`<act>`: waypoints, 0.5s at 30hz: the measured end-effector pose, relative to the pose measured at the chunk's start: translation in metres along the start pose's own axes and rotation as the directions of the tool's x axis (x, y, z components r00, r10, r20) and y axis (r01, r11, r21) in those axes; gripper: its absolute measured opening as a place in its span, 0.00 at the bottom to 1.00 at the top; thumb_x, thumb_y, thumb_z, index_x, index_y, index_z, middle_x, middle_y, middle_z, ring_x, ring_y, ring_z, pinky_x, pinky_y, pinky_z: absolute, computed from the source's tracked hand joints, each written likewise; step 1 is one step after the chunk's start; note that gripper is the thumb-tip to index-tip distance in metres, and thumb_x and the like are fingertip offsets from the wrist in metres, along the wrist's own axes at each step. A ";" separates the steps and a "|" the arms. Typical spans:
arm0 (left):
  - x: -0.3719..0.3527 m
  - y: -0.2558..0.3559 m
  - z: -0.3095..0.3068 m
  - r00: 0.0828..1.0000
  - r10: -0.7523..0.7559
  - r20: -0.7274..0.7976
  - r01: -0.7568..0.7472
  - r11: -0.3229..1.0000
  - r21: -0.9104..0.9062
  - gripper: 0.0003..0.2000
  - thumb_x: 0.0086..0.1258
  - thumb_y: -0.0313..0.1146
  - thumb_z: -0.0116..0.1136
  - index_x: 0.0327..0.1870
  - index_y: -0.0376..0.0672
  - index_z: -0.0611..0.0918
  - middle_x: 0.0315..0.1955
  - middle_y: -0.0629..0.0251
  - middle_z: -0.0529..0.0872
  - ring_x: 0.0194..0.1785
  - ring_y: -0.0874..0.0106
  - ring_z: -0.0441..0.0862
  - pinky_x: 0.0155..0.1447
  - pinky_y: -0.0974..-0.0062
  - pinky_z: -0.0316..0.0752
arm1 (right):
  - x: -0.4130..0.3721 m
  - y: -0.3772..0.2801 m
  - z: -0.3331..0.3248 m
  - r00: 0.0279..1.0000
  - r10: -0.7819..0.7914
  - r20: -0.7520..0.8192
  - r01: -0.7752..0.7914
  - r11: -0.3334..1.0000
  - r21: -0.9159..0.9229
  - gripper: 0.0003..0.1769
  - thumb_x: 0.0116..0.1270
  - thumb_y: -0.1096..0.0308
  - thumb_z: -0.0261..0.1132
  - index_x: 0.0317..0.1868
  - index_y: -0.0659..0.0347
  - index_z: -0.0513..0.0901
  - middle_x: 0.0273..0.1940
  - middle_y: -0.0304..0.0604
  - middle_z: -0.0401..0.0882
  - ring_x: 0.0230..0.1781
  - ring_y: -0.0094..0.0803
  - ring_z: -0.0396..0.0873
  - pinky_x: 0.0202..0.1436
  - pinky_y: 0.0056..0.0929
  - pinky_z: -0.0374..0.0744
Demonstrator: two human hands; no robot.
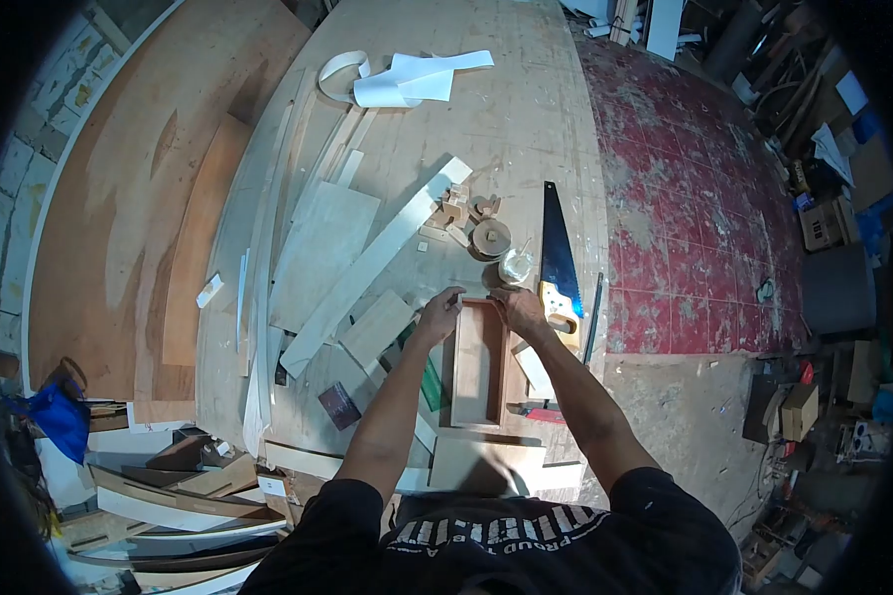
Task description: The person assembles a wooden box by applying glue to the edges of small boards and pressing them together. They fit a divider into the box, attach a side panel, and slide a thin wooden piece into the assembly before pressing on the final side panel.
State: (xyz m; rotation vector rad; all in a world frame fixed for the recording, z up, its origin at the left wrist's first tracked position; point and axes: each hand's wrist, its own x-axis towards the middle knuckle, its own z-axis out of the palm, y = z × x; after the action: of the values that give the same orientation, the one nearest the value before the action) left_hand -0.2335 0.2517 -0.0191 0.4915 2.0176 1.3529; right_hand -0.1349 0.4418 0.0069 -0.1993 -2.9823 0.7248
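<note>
A shallow, open wooden box (507,382), long and narrow, lies on the workbench in front of me, its inside bare. My left hand (441,314) grips its far left corner, fingers curled at the edge. My right hand (520,309) is closed on the far right corner, its fingertips partly hidden. Just beyond the right hand stand a small whitish container (515,266) and a round roll-like object (490,238). To the right lies a handsaw (558,248) with a black blade and pale wooden handle.
Small wood offcuts (453,206), a long pale board (367,268) and a thin panel (327,243) lie on the workbench (506,99). A white sheet (397,84) is at the far end. Near my forearms are a dark red block (338,405) and a red-handled tool (541,414).
</note>
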 end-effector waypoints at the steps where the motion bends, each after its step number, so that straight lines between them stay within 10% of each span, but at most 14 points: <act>1: 0.001 -0.002 -0.001 1.000 -0.001 0.004 0.001 1.000 0.000 0.16 0.71 0.24 0.54 0.59 0.41 0.77 0.32 0.67 0.78 0.37 0.74 0.73 0.46 0.77 0.72 | 0.000 0.001 0.001 1.000 -0.010 -0.014 0.010 1.000 0.005 0.11 0.66 0.60 0.63 0.45 0.51 0.86 0.40 0.45 0.87 0.40 0.46 0.85 0.42 0.42 0.83; 6: 0.005 0.002 -0.012 0.976 -0.129 0.173 0.134 0.991 -0.020 0.16 0.75 0.31 0.52 0.62 0.45 0.74 0.35 0.71 0.74 0.28 0.80 0.73 0.26 0.77 0.75 | -0.001 -0.002 0.002 1.000 0.008 -0.008 -0.008 0.999 0.031 0.12 0.64 0.62 0.65 0.47 0.54 0.85 0.43 0.46 0.86 0.41 0.47 0.84 0.44 0.43 0.83; 14: 0.008 0.009 -0.018 0.953 -0.206 0.222 0.206 0.978 0.024 0.20 0.75 0.31 0.52 0.67 0.50 0.72 0.33 0.71 0.76 0.28 0.80 0.71 0.28 0.79 0.73 | -0.024 -0.006 -0.001 0.959 0.151 -0.240 -0.072 0.948 0.310 0.24 0.58 0.65 0.71 0.54 0.67 0.79 0.50 0.57 0.82 0.47 0.49 0.84 0.49 0.38 0.82; 15: 0.008 0.006 -0.018 0.944 -0.229 0.239 0.228 0.973 0.031 0.20 0.75 0.32 0.52 0.68 0.51 0.72 0.33 0.71 0.77 0.29 0.80 0.71 0.29 0.78 0.74 | -0.031 -0.008 0.002 0.912 0.383 -0.147 -0.293 0.859 0.419 0.26 0.59 0.64 0.71 0.55 0.70 0.78 0.50 0.59 0.82 0.48 0.47 0.84 0.50 0.37 0.82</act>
State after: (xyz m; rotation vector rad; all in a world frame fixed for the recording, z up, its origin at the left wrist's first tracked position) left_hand -0.2521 0.2474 -0.0118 0.3884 1.8146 1.0942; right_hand -0.1054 0.4300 0.0079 -0.7429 -2.5419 1.2211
